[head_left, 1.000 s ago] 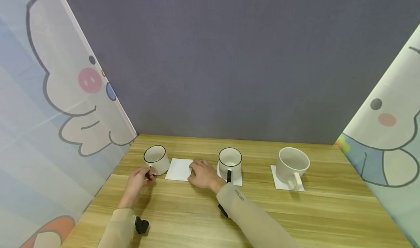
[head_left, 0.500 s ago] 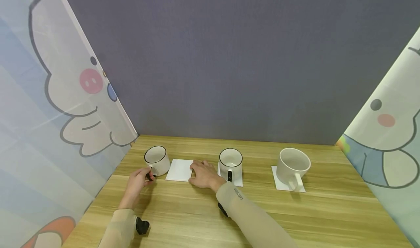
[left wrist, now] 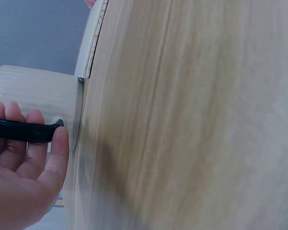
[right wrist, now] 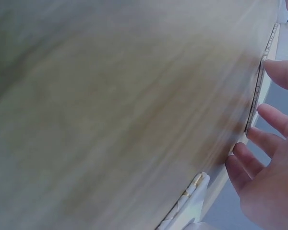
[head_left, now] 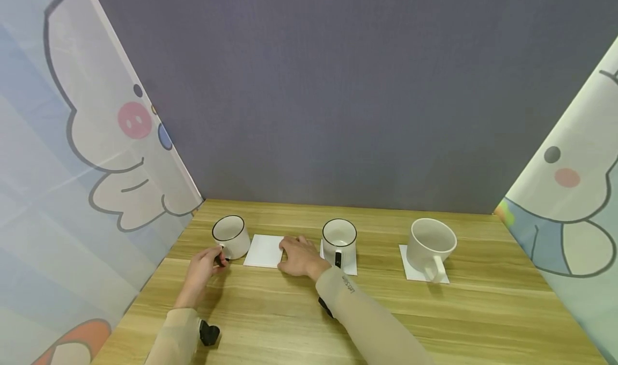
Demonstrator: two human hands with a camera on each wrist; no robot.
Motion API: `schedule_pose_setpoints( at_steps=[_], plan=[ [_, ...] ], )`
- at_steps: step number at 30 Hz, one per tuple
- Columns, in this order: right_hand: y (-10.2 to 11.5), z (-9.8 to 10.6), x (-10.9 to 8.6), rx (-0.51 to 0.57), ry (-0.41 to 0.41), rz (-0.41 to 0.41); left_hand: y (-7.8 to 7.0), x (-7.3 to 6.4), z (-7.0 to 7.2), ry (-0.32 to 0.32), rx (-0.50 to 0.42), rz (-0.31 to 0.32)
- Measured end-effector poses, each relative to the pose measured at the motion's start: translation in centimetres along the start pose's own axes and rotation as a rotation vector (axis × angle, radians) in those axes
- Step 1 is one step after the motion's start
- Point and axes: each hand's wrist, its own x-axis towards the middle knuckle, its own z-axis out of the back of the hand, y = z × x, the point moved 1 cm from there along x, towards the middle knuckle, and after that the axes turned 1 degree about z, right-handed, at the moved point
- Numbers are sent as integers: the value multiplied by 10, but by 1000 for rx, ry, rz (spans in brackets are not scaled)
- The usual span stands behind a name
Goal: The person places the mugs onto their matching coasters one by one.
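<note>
A white mug [head_left: 237, 246] with a dark rim stands at the left of the wooden table. My left hand [head_left: 199, 274] grips its black handle [left wrist: 26, 131], fingers curled through and thumb at the lower end. Close to the mug's right side lies a flat white square [head_left: 263, 250] with a corrugated, cardboard-like edge. My right hand [head_left: 300, 257] is at that square's right edge, thumb and fingers spread along it. In the right wrist view, the thumb [right wrist: 281, 74] touches the square's edge and the other fingers extend loosely beside it.
A second dark-rimmed mug [head_left: 339, 235] with a black handle stands on another white square [head_left: 351, 267], just right of my right hand. Farther right, a wider cream mug [head_left: 429, 244] sits on a third square [head_left: 409, 270]. A grey panel [head_left: 309, 96] rises behind the table [head_left: 270, 322].
Hands, mugs and squares keep their places on the table. My right forearm has shifted very slightly to the left, and the whole head view has moved a touch.
</note>
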Motion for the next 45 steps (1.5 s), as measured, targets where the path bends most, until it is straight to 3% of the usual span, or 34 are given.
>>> schedule_pose_setpoints(
  at_steps=[11, 18, 31, 45],
  plan=[
    [5, -2, 2, 2, -8, -23, 0, -3, 3, -4, -12, -1],
    [5, 0, 5, 1, -18, -41, -6, -3, 1, 11, -18, -39],
    [6, -1, 4, 18, -7, -54, -2, -4, -2, -22, -47, -17],
    [2, -3, 3, 28, -9, -72, 0, -8, -7, -59, -102, -87]
  ],
)
